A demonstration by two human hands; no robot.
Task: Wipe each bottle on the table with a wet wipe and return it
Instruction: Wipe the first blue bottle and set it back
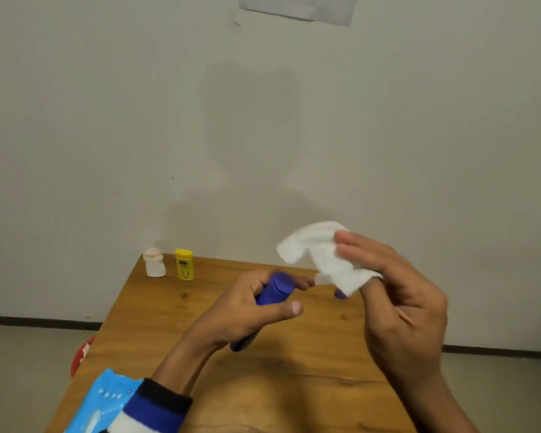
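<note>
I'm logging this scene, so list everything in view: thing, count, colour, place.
blue bottle: one, blue, held above the table
wet wipe: one, white, in the right hand
yellow bottle: one, yellow, far left corner of the table
white bottle: one, white with pinkish cap, left of the yellow bottle
wipes pack: one, light blue, near left edge
table: one, brown wood, against the wall
red object: one, partly hidden left of the table
paper: one, grey, on the wall
left hand: fingers around the blue bottle
right hand: raised, holding the wet wipe

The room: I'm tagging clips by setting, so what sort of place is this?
Probably a plain, sparsely furnished indoor room: a wooden table against a bare pale wall, a dark skirting strip, and toiletry bottles such as the yellow bottle.
</note>
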